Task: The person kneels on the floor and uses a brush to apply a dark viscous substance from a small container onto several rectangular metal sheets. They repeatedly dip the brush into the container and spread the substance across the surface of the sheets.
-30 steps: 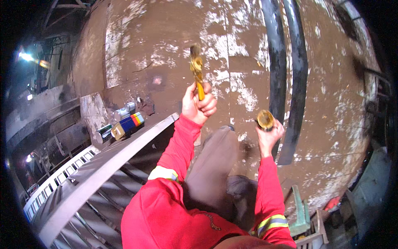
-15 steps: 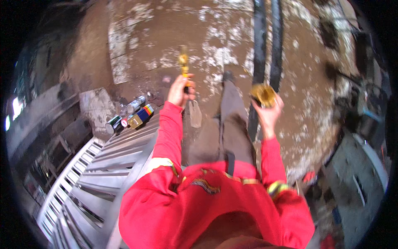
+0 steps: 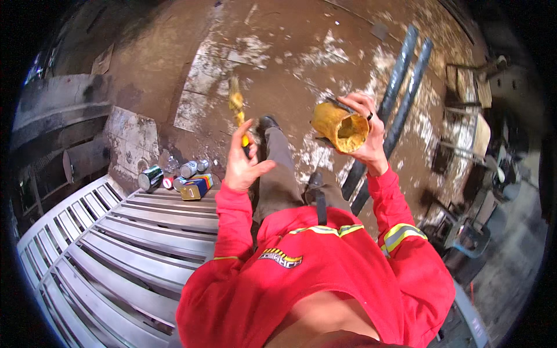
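My left hand (image 3: 241, 163) is closed round the handle of a paintbrush (image 3: 236, 103), its thumb held out to the side. Yellow paint covers the brush's upper part, and its bristles point away from me. In my right hand (image 3: 371, 130) is a paint-stained yellow container (image 3: 328, 120), gripped round its far right side. The container is tilted with its mouth toward me, and its inside wall is coated yellow. Brush and container are well apart. Beyond my right hand, two dark pipes (image 3: 397, 75) lie side by side over the floor.
At my left stands a slatted metal rack (image 3: 148, 246). Near its far end are several cans (image 3: 151, 178) and a blue and gold box (image 3: 196, 188). The brown floor (image 3: 278, 58) has white patches. Metal stands and clutter (image 3: 467, 238) fill the right side.
My view has turned, and the pipes now run slantwise. My right hand has brought the container up and leftward, closer to the brush. I have stepped, my feet now showing differently.
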A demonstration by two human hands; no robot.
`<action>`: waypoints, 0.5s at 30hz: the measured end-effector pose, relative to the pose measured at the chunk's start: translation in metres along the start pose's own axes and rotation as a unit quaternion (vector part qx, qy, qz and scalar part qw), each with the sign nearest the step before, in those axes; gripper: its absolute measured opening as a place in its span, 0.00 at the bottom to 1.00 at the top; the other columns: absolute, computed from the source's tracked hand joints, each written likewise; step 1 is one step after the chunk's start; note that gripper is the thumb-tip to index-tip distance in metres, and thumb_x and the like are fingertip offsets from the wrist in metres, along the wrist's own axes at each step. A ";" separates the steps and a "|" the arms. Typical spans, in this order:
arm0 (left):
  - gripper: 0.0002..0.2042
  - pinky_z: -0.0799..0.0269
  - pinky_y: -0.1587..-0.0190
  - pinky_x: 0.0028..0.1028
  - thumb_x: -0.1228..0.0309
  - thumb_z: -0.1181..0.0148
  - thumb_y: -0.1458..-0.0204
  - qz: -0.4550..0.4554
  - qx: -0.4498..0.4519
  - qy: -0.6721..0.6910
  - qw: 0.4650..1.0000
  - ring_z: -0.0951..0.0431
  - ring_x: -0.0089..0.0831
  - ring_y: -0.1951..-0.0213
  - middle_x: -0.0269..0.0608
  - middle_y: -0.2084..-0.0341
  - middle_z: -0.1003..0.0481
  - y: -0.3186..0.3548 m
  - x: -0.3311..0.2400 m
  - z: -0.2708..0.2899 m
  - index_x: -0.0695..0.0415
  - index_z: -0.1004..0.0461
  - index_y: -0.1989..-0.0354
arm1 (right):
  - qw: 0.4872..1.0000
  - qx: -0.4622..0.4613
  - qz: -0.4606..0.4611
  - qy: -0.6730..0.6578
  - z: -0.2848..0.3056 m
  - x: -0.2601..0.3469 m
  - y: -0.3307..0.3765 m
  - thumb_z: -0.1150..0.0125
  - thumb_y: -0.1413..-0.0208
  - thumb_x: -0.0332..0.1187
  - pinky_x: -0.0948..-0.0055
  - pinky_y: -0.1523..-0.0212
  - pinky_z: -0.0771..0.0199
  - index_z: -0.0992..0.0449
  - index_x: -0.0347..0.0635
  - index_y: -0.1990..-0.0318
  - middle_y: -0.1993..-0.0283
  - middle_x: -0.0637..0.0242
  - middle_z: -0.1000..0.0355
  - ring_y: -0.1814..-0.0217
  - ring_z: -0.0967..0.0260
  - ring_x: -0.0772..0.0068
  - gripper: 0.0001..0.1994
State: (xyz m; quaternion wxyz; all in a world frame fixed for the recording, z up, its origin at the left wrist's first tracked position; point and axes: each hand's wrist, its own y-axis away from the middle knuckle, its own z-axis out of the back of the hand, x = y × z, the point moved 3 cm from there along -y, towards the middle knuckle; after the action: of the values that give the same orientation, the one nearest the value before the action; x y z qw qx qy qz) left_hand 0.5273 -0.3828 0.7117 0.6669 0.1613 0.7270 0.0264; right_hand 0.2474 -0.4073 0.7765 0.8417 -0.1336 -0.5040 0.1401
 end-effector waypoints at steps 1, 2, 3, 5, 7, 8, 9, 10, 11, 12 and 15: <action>0.52 0.44 0.72 0.15 0.71 0.22 0.79 0.011 -0.001 -0.003 1.000 0.45 0.16 0.71 0.28 0.66 0.44 -0.019 -0.020 0.009 0.51 0.44 0.37 | 1.000 0.014 0.007 0.023 -0.016 0.006 -0.036 0.23 0.77 0.37 0.61 0.43 0.41 0.25 0.43 0.53 0.55 0.62 0.33 0.48 0.39 0.58 0.34; 0.53 0.43 0.72 0.16 0.71 0.22 0.82 -0.022 0.002 -0.057 0.998 0.45 0.16 0.71 0.28 0.67 0.44 -0.048 -0.040 0.023 0.49 0.43 0.37 | 0.999 0.032 0.020 0.001 -0.035 0.010 -0.072 0.24 0.77 0.36 0.61 0.43 0.41 0.25 0.43 0.53 0.54 0.62 0.33 0.48 0.40 0.58 0.34; 0.54 0.43 0.72 0.17 0.71 0.21 0.85 -0.053 0.005 -0.111 0.992 0.45 0.17 0.71 0.28 0.67 0.45 -0.075 -0.060 0.037 0.48 0.42 0.38 | 0.998 0.049 0.033 -0.020 -0.054 0.014 -0.107 0.24 0.77 0.35 0.60 0.43 0.41 0.25 0.44 0.53 0.54 0.63 0.33 0.47 0.40 0.58 0.33; 0.53 0.42 0.71 0.17 0.68 0.20 0.85 -0.113 0.010 -0.166 0.980 0.46 0.17 0.70 0.28 0.68 0.45 -0.128 -0.108 0.056 0.45 0.39 0.39 | 0.993 0.101 0.051 -0.027 -0.087 0.017 -0.163 0.25 0.77 0.35 0.60 0.43 0.41 0.25 0.44 0.53 0.54 0.63 0.33 0.47 0.40 0.58 0.33; 0.52 0.42 0.71 0.18 0.68 0.20 0.84 -0.197 0.011 -0.239 0.951 0.45 0.17 0.69 0.29 0.68 0.44 -0.183 -0.153 0.083 0.45 0.39 0.40 | 0.987 0.140 0.059 -0.060 -0.120 0.017 -0.235 0.26 0.78 0.36 0.60 0.43 0.40 0.25 0.43 0.52 0.54 0.64 0.33 0.47 0.40 0.59 0.35; 0.49 0.41 0.70 0.18 0.68 0.19 0.83 -0.176 0.021 -0.227 0.958 0.43 0.18 0.70 0.30 0.68 0.42 -0.206 -0.165 0.101 0.45 0.37 0.41 | 0.983 0.157 0.058 -0.080 -0.133 0.023 -0.261 0.26 0.78 0.35 0.60 0.43 0.40 0.26 0.44 0.51 0.54 0.64 0.33 0.46 0.40 0.59 0.35; 0.48 0.41 0.70 0.18 0.68 0.19 0.82 -0.155 0.014 -0.219 0.963 0.42 0.18 0.70 0.30 0.68 0.41 -0.214 -0.171 0.118 0.46 0.36 0.42 | 0.978 0.173 0.056 -0.100 -0.145 0.029 -0.282 0.26 0.78 0.34 0.61 0.43 0.40 0.26 0.44 0.50 0.54 0.64 0.33 0.46 0.40 0.59 0.35; 0.47 0.41 0.70 0.18 0.69 0.20 0.81 -0.149 0.010 -0.209 0.966 0.42 0.18 0.70 0.29 0.67 0.41 -0.232 -0.176 0.138 0.47 0.36 0.43 | 0.975 0.185 0.063 -0.110 -0.160 0.027 -0.312 0.26 0.78 0.33 0.62 0.43 0.40 0.26 0.45 0.50 0.54 0.64 0.33 0.46 0.40 0.61 0.36; 0.46 0.41 0.70 0.18 0.69 0.20 0.81 -0.128 0.004 -0.196 0.972 0.41 0.18 0.70 0.29 0.67 0.40 -0.244 -0.181 0.155 0.47 0.35 0.43 | 0.967 0.219 0.054 -0.122 -0.175 0.027 -0.340 0.24 0.78 0.33 0.64 0.43 0.40 0.26 0.44 0.49 0.53 0.63 0.32 0.46 0.40 0.62 0.37; 0.44 0.39 0.68 0.20 0.68 0.20 0.79 -0.185 -0.024 -0.233 0.954 0.38 0.20 0.69 0.31 0.66 0.37 -0.264 -0.197 0.173 0.51 0.34 0.45 | 0.963 0.224 0.071 -0.129 -0.188 0.029 -0.374 0.23 0.77 0.34 0.64 0.43 0.39 0.26 0.43 0.49 0.53 0.63 0.32 0.46 0.40 0.62 0.37; 0.41 0.34 0.56 0.28 0.65 0.21 0.76 -0.304 -0.068 -0.180 0.933 0.30 0.31 0.61 0.40 0.59 0.30 -0.320 -0.221 0.223 0.59 0.34 0.48 | 0.947 0.260 0.109 -0.156 -0.231 0.036 -0.461 0.21 0.75 0.38 0.65 0.44 0.39 0.27 0.40 0.49 0.53 0.61 0.31 0.47 0.38 0.62 0.38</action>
State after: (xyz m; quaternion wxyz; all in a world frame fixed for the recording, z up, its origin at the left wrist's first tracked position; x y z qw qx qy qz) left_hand 0.6950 -0.7845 0.8188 0.7724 -0.1106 0.6052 -0.1576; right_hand 0.5152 -0.8401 0.8691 0.7380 0.0595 -0.5572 0.3760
